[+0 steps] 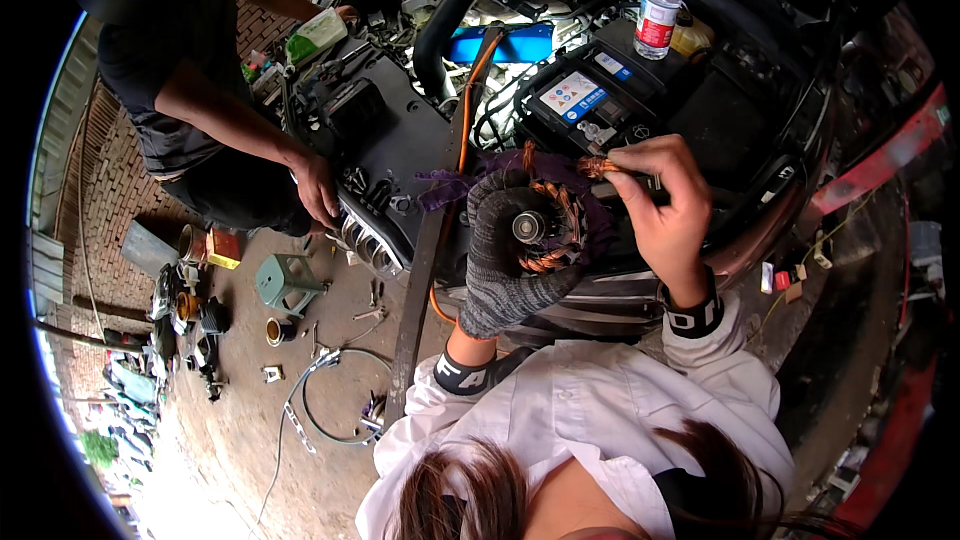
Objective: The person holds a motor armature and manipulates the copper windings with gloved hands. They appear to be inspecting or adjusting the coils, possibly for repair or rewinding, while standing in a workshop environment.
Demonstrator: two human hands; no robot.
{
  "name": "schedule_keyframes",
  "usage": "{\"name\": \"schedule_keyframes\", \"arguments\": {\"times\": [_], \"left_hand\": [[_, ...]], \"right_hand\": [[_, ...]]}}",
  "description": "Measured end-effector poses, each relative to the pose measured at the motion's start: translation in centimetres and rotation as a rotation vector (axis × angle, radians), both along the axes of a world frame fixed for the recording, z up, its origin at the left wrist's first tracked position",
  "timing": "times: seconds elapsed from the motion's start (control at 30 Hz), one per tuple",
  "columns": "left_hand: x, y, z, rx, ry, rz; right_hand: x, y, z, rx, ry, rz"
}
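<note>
My left hand [505, 280], in a grey knit glove, is closed round a ring of copper windings [562, 255] with a round metal hub [528, 228] at its centre. Between the thumb and fingers of my bare right hand [668, 205] is a short bundle of copper wire [598, 167], just right of the ring's top. Whether this bundle joins the ring, I cannot tell. Purple cloth [445, 188] lies behind the winding and sticks out to its left. Both hands are over the front edge of an open engine bay.
A car battery [570, 105] and a red-capped bottle [658, 10] are beyond my hands. A dark bar [425, 270] with an orange cable [468, 105] runs up beside them. At left, a co-worker's hand [318, 190] rests near a headlight [370, 245]. A green stool [285, 282] and cables [310, 380] are on the floor.
</note>
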State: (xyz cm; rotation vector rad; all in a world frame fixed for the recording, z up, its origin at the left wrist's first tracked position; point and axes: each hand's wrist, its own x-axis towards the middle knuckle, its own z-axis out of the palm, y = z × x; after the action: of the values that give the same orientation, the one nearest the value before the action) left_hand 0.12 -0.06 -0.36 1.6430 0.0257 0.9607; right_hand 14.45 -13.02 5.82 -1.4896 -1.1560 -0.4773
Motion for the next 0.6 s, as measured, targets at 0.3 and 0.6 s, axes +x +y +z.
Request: {"name": "schedule_keyframes", "arguments": {"times": [0.3, 0.6], "left_hand": [[0.1, 0.5, 1.4, 0.268, 0.004, 0.12], [0.0, 1.7, 0.4, -0.025, 0.058, -0.168]], "right_hand": [[-0.2, 0.3, -0.7, 0.07, 0.388, 0.126], [2.8, -1.0, 2.6, -0.507, 0.018, 0.422]]}}
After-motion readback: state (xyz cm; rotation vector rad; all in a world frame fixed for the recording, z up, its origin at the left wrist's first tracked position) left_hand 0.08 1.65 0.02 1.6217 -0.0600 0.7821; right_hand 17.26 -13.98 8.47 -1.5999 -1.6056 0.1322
